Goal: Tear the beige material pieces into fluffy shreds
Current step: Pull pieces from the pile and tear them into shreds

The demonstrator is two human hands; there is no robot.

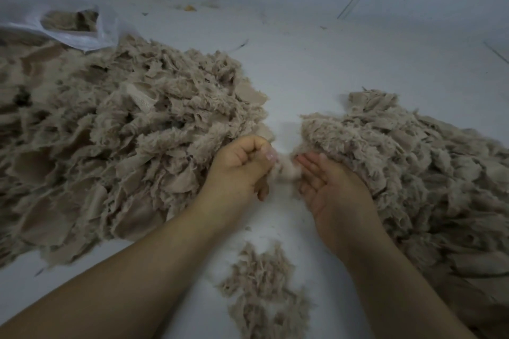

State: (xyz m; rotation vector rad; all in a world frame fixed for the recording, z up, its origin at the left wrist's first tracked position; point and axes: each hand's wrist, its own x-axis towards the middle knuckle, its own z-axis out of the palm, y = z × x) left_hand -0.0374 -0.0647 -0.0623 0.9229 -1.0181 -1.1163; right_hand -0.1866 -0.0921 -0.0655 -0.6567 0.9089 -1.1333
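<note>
A pale white floor is seen, on which two large heaps of beige material are spread left and right. A small pile of shreds lies between the forearms, and a white plastic bag at far left.

No legible text, label or number on any surface.
</note>
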